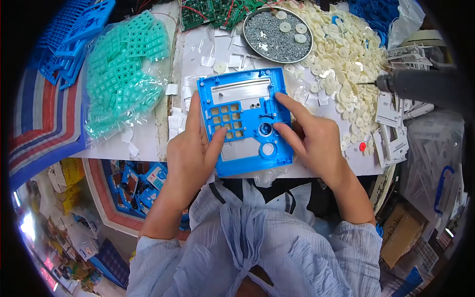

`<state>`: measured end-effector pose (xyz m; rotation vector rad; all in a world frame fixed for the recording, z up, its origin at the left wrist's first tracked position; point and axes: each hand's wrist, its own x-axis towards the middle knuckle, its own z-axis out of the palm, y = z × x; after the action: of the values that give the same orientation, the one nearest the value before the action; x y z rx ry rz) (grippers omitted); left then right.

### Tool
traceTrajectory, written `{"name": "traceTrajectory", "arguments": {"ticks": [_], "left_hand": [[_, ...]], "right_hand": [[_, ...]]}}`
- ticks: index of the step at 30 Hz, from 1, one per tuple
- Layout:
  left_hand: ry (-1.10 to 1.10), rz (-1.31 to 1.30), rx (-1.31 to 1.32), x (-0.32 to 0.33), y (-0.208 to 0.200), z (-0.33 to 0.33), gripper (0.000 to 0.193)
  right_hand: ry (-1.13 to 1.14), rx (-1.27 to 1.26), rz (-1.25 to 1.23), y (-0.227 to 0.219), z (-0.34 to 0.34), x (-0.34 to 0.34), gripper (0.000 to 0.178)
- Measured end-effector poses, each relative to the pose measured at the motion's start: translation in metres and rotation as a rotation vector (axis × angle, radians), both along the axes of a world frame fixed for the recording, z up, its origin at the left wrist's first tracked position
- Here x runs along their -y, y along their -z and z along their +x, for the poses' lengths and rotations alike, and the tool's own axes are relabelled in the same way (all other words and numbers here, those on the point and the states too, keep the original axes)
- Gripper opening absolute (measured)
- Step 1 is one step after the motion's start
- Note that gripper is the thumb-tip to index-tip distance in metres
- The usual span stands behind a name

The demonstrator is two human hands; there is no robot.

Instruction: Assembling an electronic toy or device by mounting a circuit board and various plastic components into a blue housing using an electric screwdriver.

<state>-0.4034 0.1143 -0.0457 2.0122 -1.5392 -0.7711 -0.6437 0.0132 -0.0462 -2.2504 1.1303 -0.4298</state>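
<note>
Both my hands hold a blue plastic casing (251, 129) above the front of the table, its inner side facing up. It has a grid of square openings, a long slot near its far edge and two round fittings on the right. My left hand (190, 148) grips the left side, with the thumb over the lower part of the grid. On the right edge, my right hand (316, 138) has its index finger near the upper corner and its thumb by the round fittings. The other right fingers are partly hidden.
A clear bag of turquoise keypads (123, 74) lies left, beside blue plastic frames (74, 39). Behind the casing are a round screw tray (267, 39) and green circuit boards (217, 12). Cream plastic discs (341, 59) are heaped right, near a dark powered screwdriver (420, 86).
</note>
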Motion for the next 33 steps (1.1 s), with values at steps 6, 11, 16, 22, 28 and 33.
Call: {"name": "traceTrajectory", "arguments": {"ticks": [6, 11, 16, 22, 28, 33], "left_hand": [[-0.006, -0.039, -0.096, -0.004, 0.005, 0.000, 0.081], [-0.003, -0.046, -0.078, 0.010, 0.007, 0.004, 0.078], [0.035, -0.072, -0.013, 0.004, 0.017, 0.010, 0.075], [0.052, -0.231, 0.219, 0.008, 0.009, 0.006, 0.068], [0.613, -0.196, 0.324, -0.004, -0.003, -0.014, 0.047], [0.624, -0.210, 0.272, -0.002, -0.003, -0.011, 0.044]], "right_hand": [[-0.027, -0.015, -0.001, -0.007, -0.007, 0.000, 0.055], [-0.037, -0.031, -0.029, 0.001, -0.003, 0.013, 0.052], [-0.057, -0.131, -0.083, -0.002, -0.002, 0.004, 0.049], [-0.035, -0.016, -0.058, -0.003, -0.001, 0.007, 0.052], [0.172, 0.172, 0.126, 0.005, -0.015, 0.031, 0.037], [0.217, -0.133, -0.406, 0.025, -0.023, 0.087, 0.010]]}}
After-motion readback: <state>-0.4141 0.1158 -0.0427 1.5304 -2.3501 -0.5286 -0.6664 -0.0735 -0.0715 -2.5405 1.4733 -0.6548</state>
